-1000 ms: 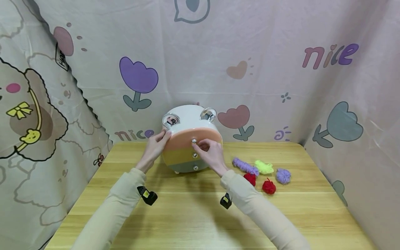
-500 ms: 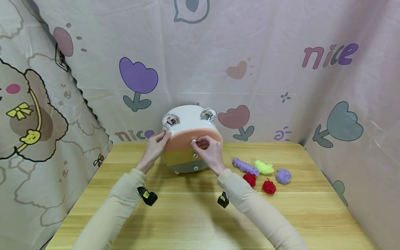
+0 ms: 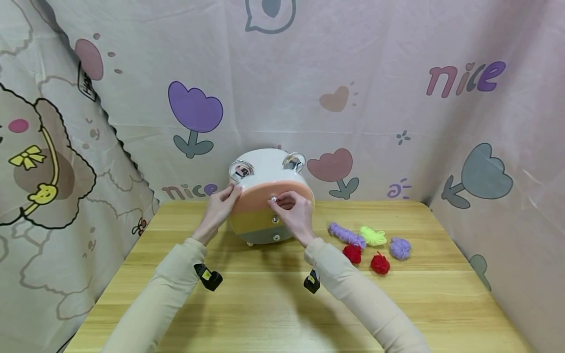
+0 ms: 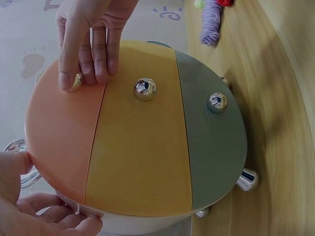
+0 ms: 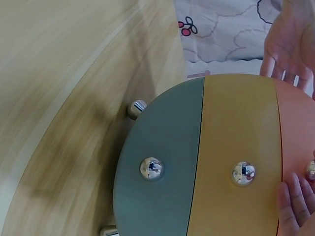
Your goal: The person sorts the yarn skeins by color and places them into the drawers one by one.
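Observation:
A rounded drawer box with a white shell stands at the back of the table. Its front has a coral top drawer, a yellow middle drawer and a grey-green bottom drawer, all flush. Each bears a round silver knob. My right hand pinches the top knob between thumb and fingers. My left hand holds the box's left side, thumb near the front edge and fingers along the white wall, as the left wrist view shows.
Right of the box lie a purple yarn skein, a yellow-green one, a purple bundle and two red yarn balls. A printed curtain hangs right behind the wooden table. Silver feet support the box.
My right wrist and forearm have shifted slightly left, with the fingers still at the top knob. My left hand and the box have stayed in place.

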The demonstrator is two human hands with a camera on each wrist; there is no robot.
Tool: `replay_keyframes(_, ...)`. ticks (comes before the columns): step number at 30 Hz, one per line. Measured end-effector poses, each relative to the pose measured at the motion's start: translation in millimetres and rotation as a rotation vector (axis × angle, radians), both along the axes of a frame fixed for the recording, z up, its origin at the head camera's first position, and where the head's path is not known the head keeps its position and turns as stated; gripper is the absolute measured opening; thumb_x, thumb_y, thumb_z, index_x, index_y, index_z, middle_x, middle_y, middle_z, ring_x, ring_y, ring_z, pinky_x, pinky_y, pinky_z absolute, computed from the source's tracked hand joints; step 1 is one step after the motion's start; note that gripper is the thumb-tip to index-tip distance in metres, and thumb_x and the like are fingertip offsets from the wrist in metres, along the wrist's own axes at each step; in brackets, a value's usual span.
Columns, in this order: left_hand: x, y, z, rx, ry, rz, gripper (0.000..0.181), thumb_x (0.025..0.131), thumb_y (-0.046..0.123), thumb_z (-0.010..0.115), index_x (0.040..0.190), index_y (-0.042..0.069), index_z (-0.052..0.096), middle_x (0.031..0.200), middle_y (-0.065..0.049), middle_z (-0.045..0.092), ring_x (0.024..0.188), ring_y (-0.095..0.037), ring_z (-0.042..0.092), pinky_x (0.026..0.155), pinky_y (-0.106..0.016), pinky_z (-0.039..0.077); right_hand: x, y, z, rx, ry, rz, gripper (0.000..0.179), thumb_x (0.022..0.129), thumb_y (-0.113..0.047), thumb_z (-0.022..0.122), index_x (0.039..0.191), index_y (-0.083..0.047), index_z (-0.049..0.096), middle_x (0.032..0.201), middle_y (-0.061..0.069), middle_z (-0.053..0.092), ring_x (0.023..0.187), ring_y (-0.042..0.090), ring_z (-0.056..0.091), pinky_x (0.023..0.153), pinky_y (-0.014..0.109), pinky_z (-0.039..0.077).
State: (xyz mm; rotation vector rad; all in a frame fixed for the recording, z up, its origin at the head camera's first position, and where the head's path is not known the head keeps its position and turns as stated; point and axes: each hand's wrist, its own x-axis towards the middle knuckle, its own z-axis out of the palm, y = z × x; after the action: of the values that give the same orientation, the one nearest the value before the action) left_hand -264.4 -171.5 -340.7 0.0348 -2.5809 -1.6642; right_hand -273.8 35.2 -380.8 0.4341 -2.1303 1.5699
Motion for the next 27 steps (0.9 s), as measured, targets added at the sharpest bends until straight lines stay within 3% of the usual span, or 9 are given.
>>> replay_keyframes(16,-2.3,-3.0,-2.2,-0.009,-0.019,-0.005,0.067,0.104,0.048,0.048,0.156,0.010,0.031,0.165,-0.006,0.027,0.155,-0.028,0.024,0.128,-0.041,0.026,0.4,-0.5,0.2,-0.095,-0.067,0.047,0.018,0.081,-0.007,0.083,0.089,0.004,0.071,0.087,0.022,0.076,0.077,0.034,0.075,0.066,0.020,0.061)
replay_keyframes(27,-1.9,-3.5,-1.1,-0.016,-0.026,-0.017,0.068,0.104,0.049,0.048,0.156,0.010,0.031,0.165,-0.007,0.027,0.155,-0.029,0.024,0.127,-0.043,0.026,14.8,4.8,-0.1,-0.120,-0.066,0.079,0.016,0.080,-0.004,0.083,0.089,0.004,0.071,0.086,0.022,0.076,0.075,0.031,0.074,0.065,0.018,0.060)
